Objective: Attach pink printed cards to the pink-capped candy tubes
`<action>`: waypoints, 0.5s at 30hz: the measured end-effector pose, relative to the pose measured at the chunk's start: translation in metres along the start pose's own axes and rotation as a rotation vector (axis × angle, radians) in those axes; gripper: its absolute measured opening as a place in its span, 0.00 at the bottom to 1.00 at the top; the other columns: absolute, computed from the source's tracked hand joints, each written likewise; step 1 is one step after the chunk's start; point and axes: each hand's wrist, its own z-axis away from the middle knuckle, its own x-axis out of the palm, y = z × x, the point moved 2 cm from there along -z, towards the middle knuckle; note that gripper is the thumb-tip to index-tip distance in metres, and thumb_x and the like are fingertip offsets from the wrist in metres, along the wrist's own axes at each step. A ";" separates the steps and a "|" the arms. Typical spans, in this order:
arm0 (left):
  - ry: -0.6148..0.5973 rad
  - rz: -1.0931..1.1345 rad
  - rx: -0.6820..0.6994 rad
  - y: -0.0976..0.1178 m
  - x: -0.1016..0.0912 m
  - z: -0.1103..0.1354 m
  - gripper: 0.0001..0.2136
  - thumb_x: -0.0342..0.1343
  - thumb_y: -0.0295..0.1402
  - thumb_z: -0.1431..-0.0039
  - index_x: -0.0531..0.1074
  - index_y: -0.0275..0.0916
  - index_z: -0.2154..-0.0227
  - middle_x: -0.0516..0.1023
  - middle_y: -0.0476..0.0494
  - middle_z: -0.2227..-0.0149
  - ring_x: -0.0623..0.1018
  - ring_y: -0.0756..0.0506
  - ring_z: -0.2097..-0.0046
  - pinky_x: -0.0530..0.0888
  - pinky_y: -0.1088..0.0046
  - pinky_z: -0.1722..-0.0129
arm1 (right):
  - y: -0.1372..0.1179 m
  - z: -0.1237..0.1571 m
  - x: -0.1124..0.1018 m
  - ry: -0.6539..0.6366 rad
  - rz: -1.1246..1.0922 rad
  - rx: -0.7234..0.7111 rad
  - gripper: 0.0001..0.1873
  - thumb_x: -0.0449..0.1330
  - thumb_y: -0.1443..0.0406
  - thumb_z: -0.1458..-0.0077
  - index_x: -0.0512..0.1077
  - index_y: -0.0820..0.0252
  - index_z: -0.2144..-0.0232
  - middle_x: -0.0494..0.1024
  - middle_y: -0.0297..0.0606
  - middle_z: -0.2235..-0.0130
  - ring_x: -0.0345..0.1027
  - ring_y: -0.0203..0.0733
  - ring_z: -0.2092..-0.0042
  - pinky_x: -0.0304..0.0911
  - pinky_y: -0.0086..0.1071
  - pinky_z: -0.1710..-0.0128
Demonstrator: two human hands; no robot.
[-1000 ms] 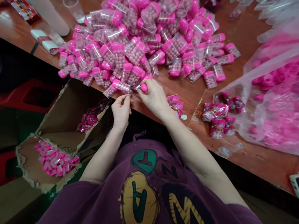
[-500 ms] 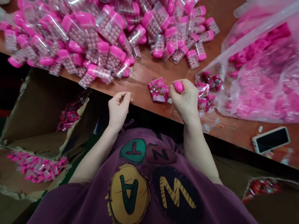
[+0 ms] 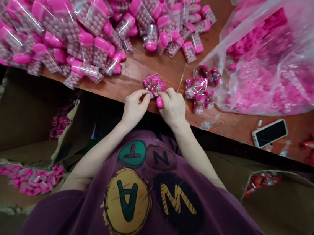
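My right hand (image 3: 173,106) is closed around a small container, its glossy pink cap (image 3: 159,102) poking out past the fingers. The rest of that container is hidden in the palm. Just left of it, my left hand (image 3: 135,108) pinches thumb and fingers together at the near corner of some pink printed wrappers (image 3: 154,84). These lie in a small pile by the table's front edge, and the right fingertips also reach their near side. Beyond the hands spreads a big heap of clear, pink-capped candy bottles (image 3: 102,51) filled with pale pink balls.
More pink printed wrappers (image 3: 196,86) lie right of my hands, beside a clear bag (image 3: 273,79) of pink caps. A phone (image 3: 270,133) rests near the edge. Below the table at left is an open carton (image 3: 15,117); another carton (image 3: 284,204) stands at lower right.
The two hands have come together at the small wrapper pile. My right hand moved left with the pink-capped container, and my left hand moved right to the wrappers. The view has shifted slightly.
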 end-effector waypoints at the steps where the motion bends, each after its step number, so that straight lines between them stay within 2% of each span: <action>1: 0.008 0.019 -0.013 0.000 -0.001 0.000 0.06 0.61 0.28 0.35 0.84 0.37 0.64 0.86 0.44 0.63 0.80 0.48 0.64 0.74 0.73 0.57 | 0.002 0.000 0.003 0.013 -0.013 -0.001 0.18 0.51 0.66 0.28 0.79 0.61 0.46 0.80 0.51 0.55 0.73 0.53 0.55 0.62 0.43 0.58; 3: 0.021 0.077 -0.059 0.002 -0.002 0.000 0.06 0.62 0.27 0.35 0.83 0.37 0.67 0.84 0.46 0.68 0.79 0.49 0.67 0.73 0.75 0.60 | 0.004 0.002 0.005 0.052 -0.055 -0.007 0.19 0.49 0.65 0.26 0.80 0.60 0.47 0.80 0.51 0.56 0.72 0.53 0.54 0.61 0.44 0.56; 5: -0.006 0.164 -0.151 0.003 -0.001 0.000 0.09 0.62 0.29 0.33 0.81 0.37 0.71 0.81 0.47 0.73 0.75 0.52 0.73 0.70 0.77 0.69 | 0.006 0.004 0.006 0.106 -0.099 -0.023 0.20 0.48 0.64 0.25 0.79 0.59 0.46 0.81 0.50 0.55 0.72 0.53 0.53 0.60 0.44 0.55; 7: -0.067 0.268 -0.274 0.005 0.003 0.001 0.16 0.62 0.36 0.30 0.79 0.36 0.75 0.80 0.47 0.76 0.68 0.55 0.81 0.60 0.78 0.80 | 0.006 0.006 0.007 0.139 -0.130 -0.049 0.21 0.48 0.62 0.25 0.79 0.58 0.47 0.81 0.50 0.55 0.72 0.52 0.53 0.59 0.45 0.54; 10: -0.119 0.371 -0.423 0.007 0.008 0.002 0.21 0.62 0.42 0.29 0.76 0.35 0.77 0.79 0.45 0.77 0.61 0.58 0.87 0.50 0.75 0.86 | 0.005 0.006 0.010 0.140 -0.166 -0.079 0.21 0.47 0.59 0.24 0.80 0.57 0.51 0.81 0.49 0.56 0.71 0.52 0.53 0.59 0.45 0.53; 15: -0.099 0.455 -0.477 0.009 0.011 -0.001 0.16 0.58 0.28 0.28 0.75 0.34 0.75 0.77 0.49 0.78 0.63 0.58 0.88 0.51 0.77 0.88 | 0.007 0.003 0.015 0.165 -0.174 -0.123 0.22 0.47 0.55 0.23 0.78 0.55 0.59 0.80 0.46 0.60 0.70 0.50 0.56 0.57 0.44 0.54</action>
